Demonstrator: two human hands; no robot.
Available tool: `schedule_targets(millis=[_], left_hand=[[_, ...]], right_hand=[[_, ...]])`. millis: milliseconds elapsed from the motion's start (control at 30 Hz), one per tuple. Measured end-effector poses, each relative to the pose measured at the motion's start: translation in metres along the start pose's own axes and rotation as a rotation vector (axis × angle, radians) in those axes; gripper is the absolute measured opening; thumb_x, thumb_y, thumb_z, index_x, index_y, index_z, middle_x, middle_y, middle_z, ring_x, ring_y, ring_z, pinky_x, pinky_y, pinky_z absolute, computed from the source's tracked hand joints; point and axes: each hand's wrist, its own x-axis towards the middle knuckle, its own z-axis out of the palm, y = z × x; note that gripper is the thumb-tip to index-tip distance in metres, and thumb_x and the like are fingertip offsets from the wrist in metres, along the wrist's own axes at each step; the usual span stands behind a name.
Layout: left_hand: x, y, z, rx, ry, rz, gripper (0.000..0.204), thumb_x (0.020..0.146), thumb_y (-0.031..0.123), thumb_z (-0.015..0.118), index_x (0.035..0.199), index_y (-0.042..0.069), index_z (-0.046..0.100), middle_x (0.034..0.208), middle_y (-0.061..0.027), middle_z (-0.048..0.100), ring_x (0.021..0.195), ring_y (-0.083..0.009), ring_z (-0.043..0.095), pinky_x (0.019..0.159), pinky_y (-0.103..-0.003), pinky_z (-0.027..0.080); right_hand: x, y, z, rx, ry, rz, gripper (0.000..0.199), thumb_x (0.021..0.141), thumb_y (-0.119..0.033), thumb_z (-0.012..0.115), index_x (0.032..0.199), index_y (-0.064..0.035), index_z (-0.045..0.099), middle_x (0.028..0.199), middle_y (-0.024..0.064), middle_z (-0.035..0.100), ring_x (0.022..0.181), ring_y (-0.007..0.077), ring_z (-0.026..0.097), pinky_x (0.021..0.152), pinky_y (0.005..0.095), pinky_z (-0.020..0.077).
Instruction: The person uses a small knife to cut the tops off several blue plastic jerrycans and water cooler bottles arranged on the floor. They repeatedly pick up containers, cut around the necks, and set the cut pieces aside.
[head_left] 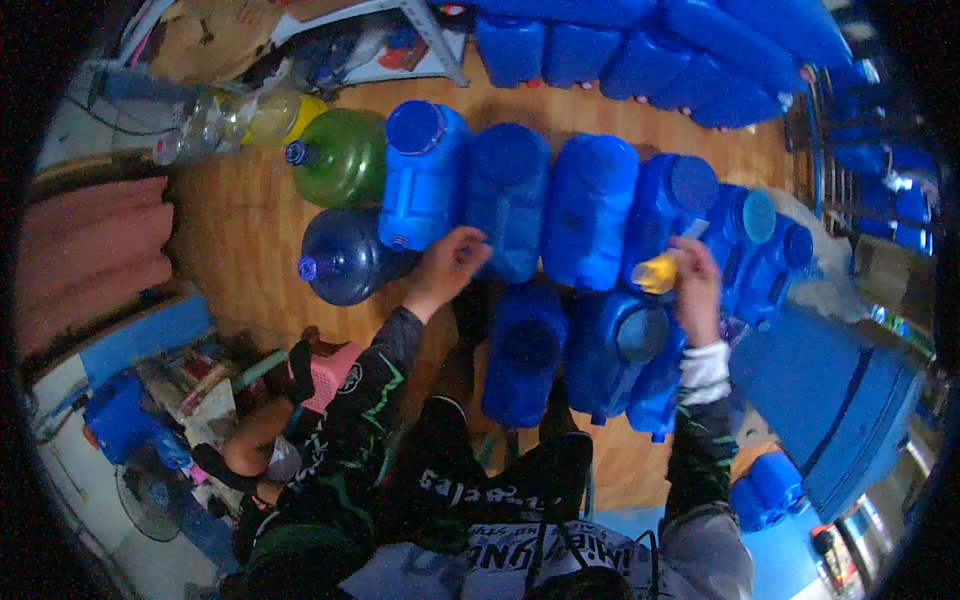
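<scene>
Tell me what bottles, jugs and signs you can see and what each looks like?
Blue jerrycans: rows lying on the wooden floor, boxy.
Green bottle: round, left of them.
Dark blue bottle: round, below the green one.
Poster: flat, top, red and white.
Yellow object: in right hand.

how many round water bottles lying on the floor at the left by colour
green round bottle: 1
dark blue round bottle: 1
clear round bottle: 1
total: 3

Water-refill shop, rows of blue jerrycans [588, 210], round bottles [345, 255], wooden floor [235, 230]
</scene>
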Motion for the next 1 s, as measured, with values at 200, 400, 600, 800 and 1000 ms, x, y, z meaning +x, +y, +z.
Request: schedule_targets(millis=[200, 400, 600, 800, 1000], left_hand=[[0.041, 0.014, -0.052, -0.359, -0.146, -0.217, 0.023, 0.090, 0.023, 0.056, 0.100, 0.003, 0.058, 0.075, -0.0036, 0.062, 0.057, -0.0098, 0.057, 0.050, -0.025, 0.046], [0.088, -0.027, -0.129, -0.406, -0.043, -0.267, 0.026, 0.093, 0.024, 0.050, 0.095, 0.000, 0.059, 0.070, -0.0054, 0.061, 0.052, -0.0095, 0.055, 0.045, -0.024, 0.044], [0.137, -0.072, -0.135, -0.488, 0.136, -0.260, 0.025, 0.091, 0.025, 0.049, 0.098, 0.003, 0.059, 0.072, -0.0097, 0.063, 0.064, -0.0187, 0.060, 0.059, -0.033, 0.049], [0.169, -0.108, -0.134, 0.483, 0.448, -0.008, 0.070, 0.073, 0.032, 0.068, 0.133, 0.010, 0.038, 0.139, -0.0195, 0.031, 0.123, -0.0427, 0.033, 0.102, -0.047, 0.030], [0.175, -0.138, -0.131, 0.404, 0.376, 0.046, 0.088, 0.069, 0.043, 0.070, 0.140, 0.015, 0.026, 0.142, -0.0216, 0.025, 0.125, -0.0457, 0.029, 0.103, -0.052, 0.027]], right_hand=[[0.080, -0.043, 0.271, -0.116, -0.321, -0.023, 0.017, 0.085, -0.006, 0.060, 0.100, 0.0019, 0.060, 0.079, 0.0023, 0.063, 0.069, 0.0063, 0.056, 0.057, 0.0217, 0.0441], [0.134, -0.051, 0.354, -0.408, -0.328, -0.168, 0.055, 0.079, 0.001, 0.061, 0.128, -0.0026, 0.037, 0.076, 0.0113, 0.064, 0.065, 0.0196, 0.061, 0.059, 0.0291, 0.0475], [0.184, -0.024, 0.399, -0.797, -0.259, -0.438, 0.051, 0.078, 0.002, 0.054, 0.128, -0.0038, 0.041, 0.082, 0.0218, 0.061, 0.075, 0.0355, 0.062, 0.067, 0.0394, 0.0486], [0.210, 0.008, 0.417, -0.889, -0.293, -0.522, 0.035, 0.077, -0.001, 0.050, 0.111, -0.0031, 0.060, 0.092, 0.0244, 0.060, 0.083, 0.0386, 0.060, 0.074, 0.0427, 0.0479], [0.211, 0.011, 0.427, -1.052, -0.307, -0.487, 0.042, 0.076, -0.002, 0.051, 0.117, -0.0054, 0.057, 0.087, 0.0239, 0.060, 0.083, 0.0383, 0.060, 0.071, 0.0412, 0.0488]])
